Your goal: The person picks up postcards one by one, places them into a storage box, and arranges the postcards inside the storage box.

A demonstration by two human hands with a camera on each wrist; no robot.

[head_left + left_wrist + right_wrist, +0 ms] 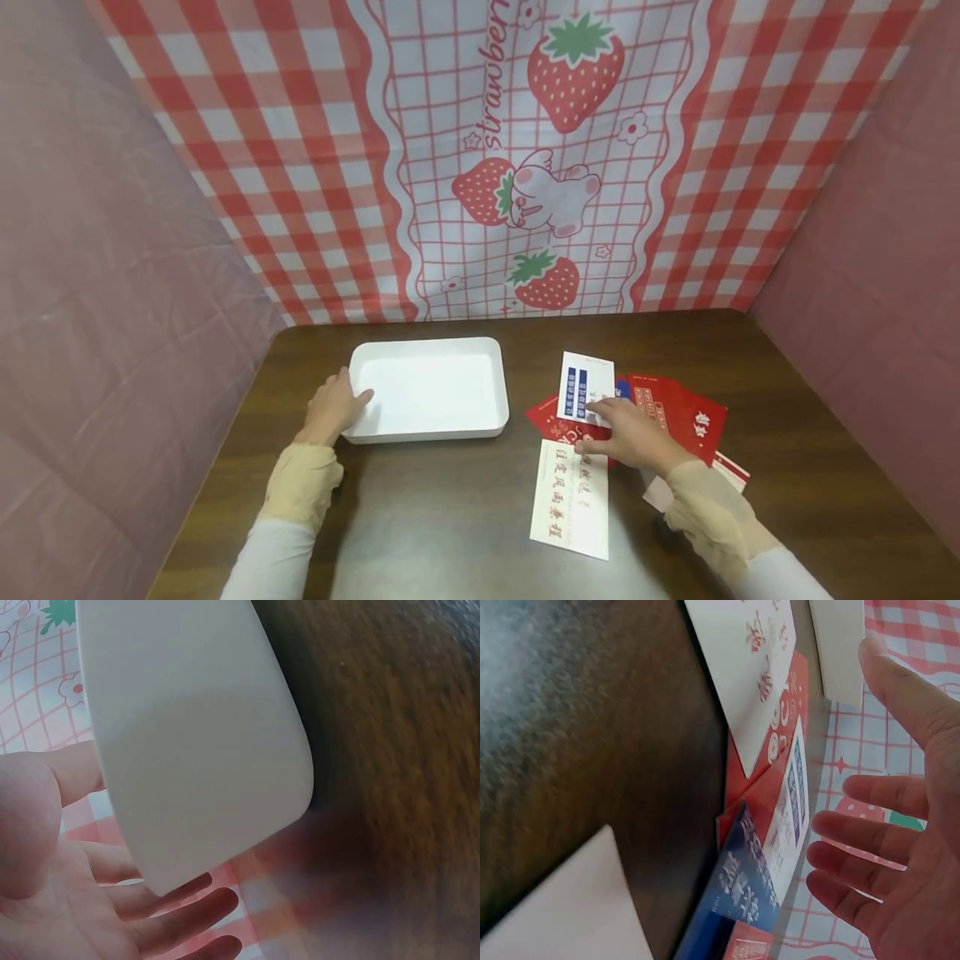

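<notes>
My left hand is at the left side of a white rectangular tray, its thumb over the rim and its other fingers along the outside. In the left wrist view the tray's wall hides part of the thumb and fingertips. My right hand is over a spread of paper envelopes and cards, fingers extended and apart, holding nothing. Beneath its fingers lie a white card with blue blocks and a red envelope. Nearer me is a cream card with red writing. A blue card shows in the right wrist view.
More red envelopes fan out right of the right hand. Partly under that wrist are a pale pink card and a white card with a red stripe. A checked strawberry cloth hangs behind the brown wooden table.
</notes>
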